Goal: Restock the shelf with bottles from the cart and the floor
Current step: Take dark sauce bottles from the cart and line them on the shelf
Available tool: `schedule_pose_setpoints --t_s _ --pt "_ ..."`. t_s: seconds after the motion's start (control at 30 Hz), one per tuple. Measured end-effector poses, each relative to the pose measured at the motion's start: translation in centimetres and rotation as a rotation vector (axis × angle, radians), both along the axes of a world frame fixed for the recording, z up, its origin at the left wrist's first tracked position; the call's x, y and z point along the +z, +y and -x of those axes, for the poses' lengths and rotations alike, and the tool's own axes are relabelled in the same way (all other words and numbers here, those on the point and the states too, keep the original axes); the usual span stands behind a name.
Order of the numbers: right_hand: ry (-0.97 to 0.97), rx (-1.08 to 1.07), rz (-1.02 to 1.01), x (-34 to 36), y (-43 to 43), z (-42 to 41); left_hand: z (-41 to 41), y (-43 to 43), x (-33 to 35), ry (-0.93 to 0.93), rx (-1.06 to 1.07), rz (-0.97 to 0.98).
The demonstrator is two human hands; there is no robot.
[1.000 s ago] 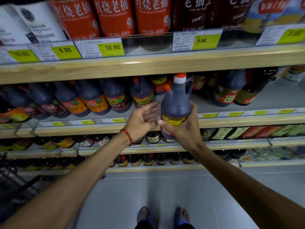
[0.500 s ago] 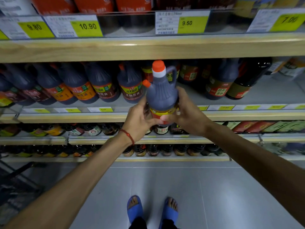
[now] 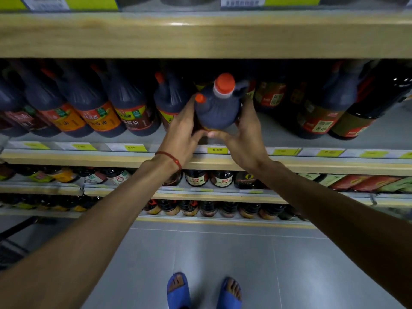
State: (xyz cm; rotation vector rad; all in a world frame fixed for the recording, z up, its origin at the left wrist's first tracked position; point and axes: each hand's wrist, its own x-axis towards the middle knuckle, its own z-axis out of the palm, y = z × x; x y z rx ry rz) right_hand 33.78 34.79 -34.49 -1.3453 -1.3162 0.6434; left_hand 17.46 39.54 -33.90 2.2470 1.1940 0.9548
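Note:
A dark soy sauce jug [image 3: 217,110] with an orange cap and a side spout stands upright over the front of the middle shelf [image 3: 256,162]. My left hand [image 3: 181,132] grips its left side and my right hand [image 3: 242,134] grips its right side and base. The jug sits in a gap in the row, right beside another dark jug [image 3: 169,101] on its left. Whether its base touches the shelf is hidden by my hands.
A row of dark jugs [image 3: 93,112] fills the shelf to the left; more bottles [image 3: 321,114] stand to the right. Lower shelves hold small bottles [image 3: 208,178]. A wooden shelf edge [image 3: 200,34] runs overhead. The cart's dark frame [image 3: 13,239] is at lower left. Grey floor lies below.
Both hands have carried the jug forward and into the gap on the middle shelf. My left hand went from open beside the jug to gripping it.

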Motion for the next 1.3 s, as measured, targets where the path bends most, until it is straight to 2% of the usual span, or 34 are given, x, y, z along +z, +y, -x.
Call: schedule_pose_setpoints --t_s 0.2,0.33,0.5,0.6,0.7,0.8,0.9,1.07,1.3 --pt "0.082 -0.056 0.011 -2.1 1.9 0.1 -0.2 2.1 -2.4 -0.012 -0.003 -0.014" --pt "0.062 -0.083 0.015 -2.2 2.7 0.3 -0.3 2.6 -3.3 -0.123 0.007 0.025" --pt "-0.055 -0.085 0.013 -2.5 3.3 0.5 -0.8 1.9 -4.1 -0.347 0.043 0.072" --pt "-0.171 -0.080 0.038 -2.8 3.5 0.4 -0.8 1.9 -4.6 -0.387 0.078 0.050" --pt "-0.157 -0.039 0.083 -2.8 2.9 0.4 -0.8 1.8 -4.8 -0.394 0.072 0.073" --pt "-0.245 -0.162 0.085 -2.5 1.2 0.8 -0.2 0.9 -4.2 -0.421 0.119 0.085" --pt "-0.288 -0.267 -0.014 -2.5 -1.0 1.9 1.7 -0.5 -4.1 -0.447 0.215 0.044" --pt "-0.392 -0.040 -0.007 -2.6 -2.2 4.0 5.0 -0.7 -3.8 -0.424 0.303 -0.053" --pt "-0.378 0.053 0.074 -2.0 1.4 6.8 5.6 0.9 -4.1 -0.411 0.267 -0.056"
